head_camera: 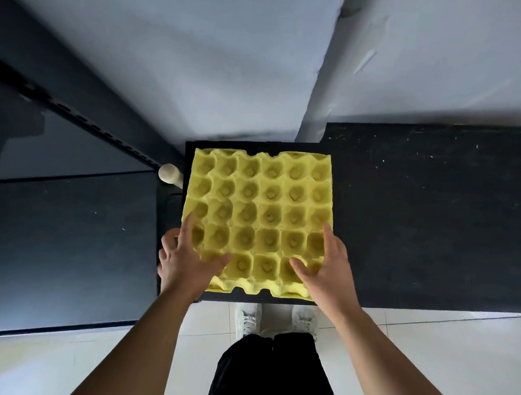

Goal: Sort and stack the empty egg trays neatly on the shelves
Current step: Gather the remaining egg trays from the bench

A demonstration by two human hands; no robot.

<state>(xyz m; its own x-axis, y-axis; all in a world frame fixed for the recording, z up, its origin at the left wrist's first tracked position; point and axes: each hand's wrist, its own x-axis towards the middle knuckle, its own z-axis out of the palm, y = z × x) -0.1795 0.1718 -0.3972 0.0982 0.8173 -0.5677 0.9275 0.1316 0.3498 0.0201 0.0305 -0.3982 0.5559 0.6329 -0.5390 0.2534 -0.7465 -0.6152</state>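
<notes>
A yellow egg tray (258, 209) lies flat on a black shelf board (403, 211), cups facing up and empty. My left hand (186, 260) lies on the tray's near left corner, fingers spread over the cups and the outer fingers past the left edge. My right hand (325, 267) lies on the near right corner, fingers straight and the thumb pointing inward across the cups. Both hands are flat on top of the tray rather than curled around it.
A round wooden knob (169, 173) sticks out just left of the tray's far corner. A dark slotted shelf upright (85, 121) runs diagonally at the left. A pale wall stands behind. White floor tiles and my shoes (277, 319) are below the shelf edge.
</notes>
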